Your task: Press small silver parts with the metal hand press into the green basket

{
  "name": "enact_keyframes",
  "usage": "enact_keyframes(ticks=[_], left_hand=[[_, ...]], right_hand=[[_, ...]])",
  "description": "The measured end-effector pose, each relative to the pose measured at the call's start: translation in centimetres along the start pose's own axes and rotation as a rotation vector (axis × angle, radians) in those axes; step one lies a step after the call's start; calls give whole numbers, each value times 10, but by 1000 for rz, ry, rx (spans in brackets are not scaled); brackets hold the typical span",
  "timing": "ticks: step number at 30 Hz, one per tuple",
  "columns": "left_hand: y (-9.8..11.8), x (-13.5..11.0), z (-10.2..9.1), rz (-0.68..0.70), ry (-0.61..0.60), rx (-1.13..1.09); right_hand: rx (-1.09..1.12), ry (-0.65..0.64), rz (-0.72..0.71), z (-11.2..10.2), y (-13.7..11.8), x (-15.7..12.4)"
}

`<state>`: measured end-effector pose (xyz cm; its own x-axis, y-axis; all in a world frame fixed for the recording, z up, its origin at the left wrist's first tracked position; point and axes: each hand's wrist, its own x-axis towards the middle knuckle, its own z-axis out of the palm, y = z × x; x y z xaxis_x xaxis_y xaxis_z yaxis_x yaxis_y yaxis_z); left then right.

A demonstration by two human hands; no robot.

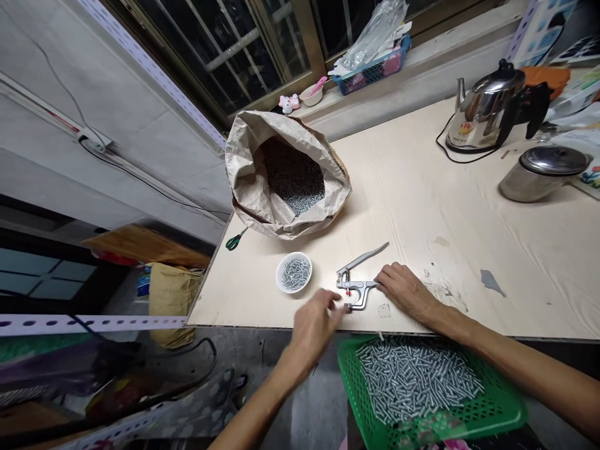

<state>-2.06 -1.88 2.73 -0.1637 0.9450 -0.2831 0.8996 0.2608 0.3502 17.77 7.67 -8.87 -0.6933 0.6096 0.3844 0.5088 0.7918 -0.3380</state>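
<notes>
Snap pliers point(362, 294) in grey metal lie near the table's front edge, with their upper handle raised and a red tip inside the jaw. My right hand point(398, 289) is closed on the lower handle. Beside the jaw is my left hand point(319, 322), slightly blurred, its thumb and forefinger bent together; whatever they pinch is too small to make out. Left of the pliers stands a white bowl point(280, 275) of small silvery metal pieces. Below the table edge, a green basket point(349, 381) holds many short metal screw-like pieces.
A large paper sack point(244, 187) of metal pieces stands open behind the bowl. Green-handled scissors point(233, 242) lie at the left edge. An electric kettle point(485, 109) and a lidded metal pot point(529, 178) stand at the right. A blue basket point(370, 75) sits on the windowsill.
</notes>
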Motion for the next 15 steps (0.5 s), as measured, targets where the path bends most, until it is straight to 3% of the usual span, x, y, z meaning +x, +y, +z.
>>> enact_keyframes(ticks=[2, 4, 8, 15], left_hand=[[-21, 19, -13, -82, 205, 156], [-45, 43, -23, -143, 263, 285], [-72, 73, -29, -83, 157, 463], [-70, 73, -26, 38, 20, 667]], right_hand=[[-6, 4, -1, 0, 0, 0], [-18, 9, -3, 0, 0, 0], [-37, 14, -5, 1, 0, 1], [-42, 5, -4, 2, -1, 1]])
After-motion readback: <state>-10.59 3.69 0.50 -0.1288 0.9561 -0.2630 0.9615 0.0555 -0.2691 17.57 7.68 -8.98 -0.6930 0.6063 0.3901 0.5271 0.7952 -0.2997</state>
